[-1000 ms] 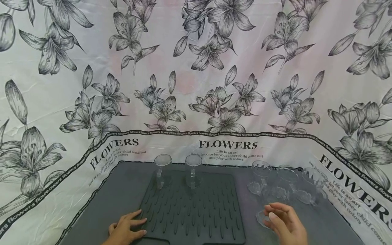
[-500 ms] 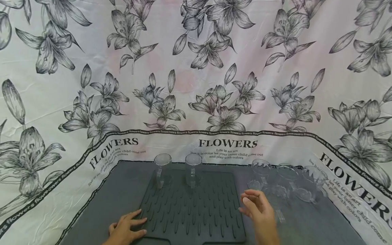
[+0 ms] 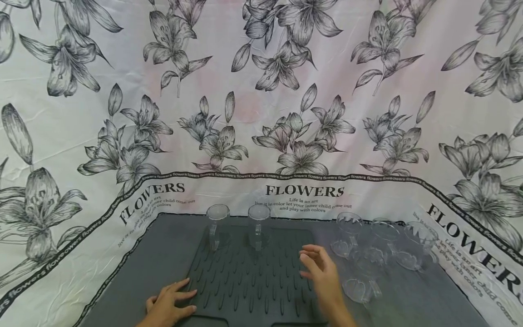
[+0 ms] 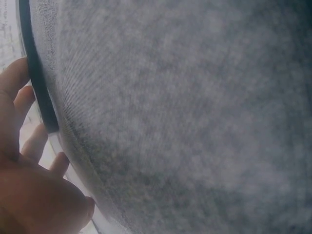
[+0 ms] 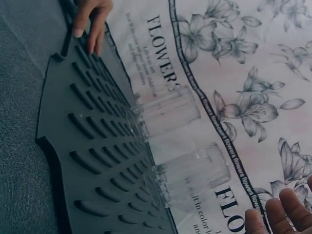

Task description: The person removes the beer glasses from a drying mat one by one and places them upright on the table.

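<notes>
My left hand rests at the left edge of a dark ridged drying mat, fingers spread and fingertips touching the rim. In the left wrist view, the fingers of that hand meet a dark edge. My right hand is over the right side of the mat, its fingers gently bent, with nothing visible in them. Two clear mugs stand on the far part of the mat, a left one and a right one. The right wrist view shows both mugs, and my right fingers at the lower corner.
Several clear cups stand grouped on the grey table right of the mat, including a back one and a front one. A flower-printed cloth hangs behind the table and along both sides.
My right hand has moved left, from beside the front clear cup to over the mat, uncovering that cup. My left hand and the two mugs on the mat have stayed in place.
</notes>
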Motion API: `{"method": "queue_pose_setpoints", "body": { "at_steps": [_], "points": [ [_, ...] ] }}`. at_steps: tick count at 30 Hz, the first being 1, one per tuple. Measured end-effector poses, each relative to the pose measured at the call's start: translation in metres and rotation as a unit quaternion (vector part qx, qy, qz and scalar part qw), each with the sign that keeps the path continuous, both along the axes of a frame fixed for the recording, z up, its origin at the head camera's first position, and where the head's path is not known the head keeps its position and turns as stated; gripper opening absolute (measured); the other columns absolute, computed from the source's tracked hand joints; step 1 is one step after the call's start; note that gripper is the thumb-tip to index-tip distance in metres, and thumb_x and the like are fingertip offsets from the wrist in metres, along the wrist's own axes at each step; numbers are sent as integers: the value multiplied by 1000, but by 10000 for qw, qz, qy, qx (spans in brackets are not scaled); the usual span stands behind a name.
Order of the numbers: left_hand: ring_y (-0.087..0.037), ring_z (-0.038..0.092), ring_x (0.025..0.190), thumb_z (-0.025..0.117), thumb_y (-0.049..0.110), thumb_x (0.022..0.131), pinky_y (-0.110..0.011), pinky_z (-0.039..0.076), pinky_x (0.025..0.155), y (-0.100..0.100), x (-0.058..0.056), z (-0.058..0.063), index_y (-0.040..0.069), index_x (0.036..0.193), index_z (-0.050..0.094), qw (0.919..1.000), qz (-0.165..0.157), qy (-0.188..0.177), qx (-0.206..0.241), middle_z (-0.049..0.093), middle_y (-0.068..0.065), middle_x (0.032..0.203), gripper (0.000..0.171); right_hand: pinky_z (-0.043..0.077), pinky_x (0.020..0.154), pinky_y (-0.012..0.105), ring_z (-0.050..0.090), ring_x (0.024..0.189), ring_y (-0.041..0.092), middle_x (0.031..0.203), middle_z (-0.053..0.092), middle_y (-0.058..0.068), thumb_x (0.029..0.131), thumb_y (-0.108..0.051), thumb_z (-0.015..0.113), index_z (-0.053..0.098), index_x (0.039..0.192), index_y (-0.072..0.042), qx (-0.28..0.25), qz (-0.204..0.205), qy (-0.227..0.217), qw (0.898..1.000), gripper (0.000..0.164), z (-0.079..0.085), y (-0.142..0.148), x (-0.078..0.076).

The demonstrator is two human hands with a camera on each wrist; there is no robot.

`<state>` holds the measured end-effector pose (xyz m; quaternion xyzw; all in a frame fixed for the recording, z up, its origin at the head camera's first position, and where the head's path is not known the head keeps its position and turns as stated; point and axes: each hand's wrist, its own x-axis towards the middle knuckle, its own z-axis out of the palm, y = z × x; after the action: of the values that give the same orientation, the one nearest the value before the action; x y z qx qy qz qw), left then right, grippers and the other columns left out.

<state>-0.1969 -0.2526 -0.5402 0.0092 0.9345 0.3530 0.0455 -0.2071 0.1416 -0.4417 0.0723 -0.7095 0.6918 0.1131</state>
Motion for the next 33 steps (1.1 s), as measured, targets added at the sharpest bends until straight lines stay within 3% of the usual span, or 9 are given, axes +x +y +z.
{"method": "queue_pose_setpoints", "body": {
  "at_steps": [10, 21, 29, 33],
  "points": [
    [-41, 34, 130, 83, 47, 70, -67, 12, 92, 0, -2, 3, 24, 113, 74, 9999, 103, -86, -92, 46, -7, 144, 50, 52, 84, 50, 52, 117, 35, 123, 56, 17, 98, -27, 60, 53, 128, -4, 4, 437, -175, 9989, 39, -17, -21, -26],
    [-42, 32, 131, 84, 45, 69, -69, 11, 92, 1, 0, 5, 24, 113, 74, 9998, 168, -30, -82, 46, -8, 144, 49, 50, 85, 54, 50, 120, 34, 128, 55, 16, 96, -33, 62, 52, 132, -7, 25, 611, -226, 9979, 46, -31, -51, -55],
    [-41, 32, 130, 84, 43, 69, -69, 11, 92, 1, 0, 5, 24, 113, 75, 9998, 201, -55, -73, 46, -9, 143, 49, 48, 87, 56, 50, 121, 36, 132, 51, 17, 94, -40, 63, 48, 138, -8, 380, 725, -501, 9954, 56, -39, -63, -73],
    [-41, 32, 131, 84, 44, 69, -69, 11, 92, 3, 0, 3, 24, 113, 74, 9998, 180, -34, -90, 46, -8, 143, 49, 49, 85, 56, 50, 120, 36, 130, 52, 15, 93, -40, 65, 49, 137, -9, 435, 610, -540, 9957, 56, -42, -66, -82]
  ]
}}
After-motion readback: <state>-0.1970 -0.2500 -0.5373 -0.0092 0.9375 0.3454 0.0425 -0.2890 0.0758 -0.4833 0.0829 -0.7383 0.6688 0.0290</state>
